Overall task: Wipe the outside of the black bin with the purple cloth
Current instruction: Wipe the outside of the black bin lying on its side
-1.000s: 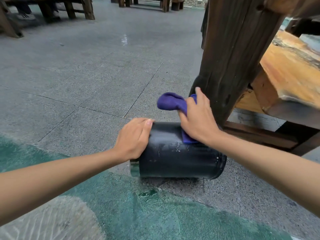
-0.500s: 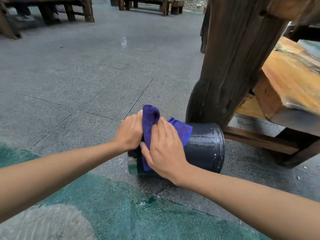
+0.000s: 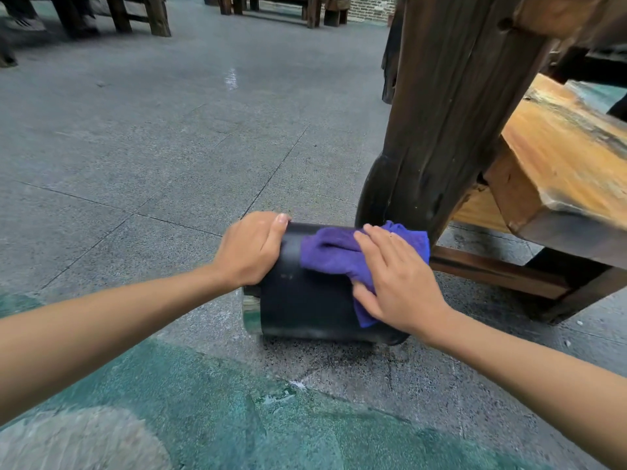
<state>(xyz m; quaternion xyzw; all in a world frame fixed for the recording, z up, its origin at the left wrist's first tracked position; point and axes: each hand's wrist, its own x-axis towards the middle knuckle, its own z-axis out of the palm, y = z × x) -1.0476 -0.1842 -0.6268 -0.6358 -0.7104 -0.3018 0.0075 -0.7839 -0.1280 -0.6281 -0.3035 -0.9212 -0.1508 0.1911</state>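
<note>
Stone floor (image 3: 169, 147), black bin (image 3: 305, 310) on its side; left hand (image 3: 251, 249) fingers curl over its end, purple cloth (image 3: 332, 252) under flat right hand (image 3: 397, 279) fingers. I'd expect rolling if that grip slips.

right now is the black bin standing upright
No, the black bin lies on its side on the stone floor, the right hand pressing the purple cloth on it.

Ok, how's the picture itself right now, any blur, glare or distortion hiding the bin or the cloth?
Head view: soft, even daylight, no hard shadows; black bin, purple cloth, left hand and right hand all read sharp; faint sheen along the bin's top, a pale glare patch on the far floor; wide-angle bending shows in the leaning wooden post.
</note>
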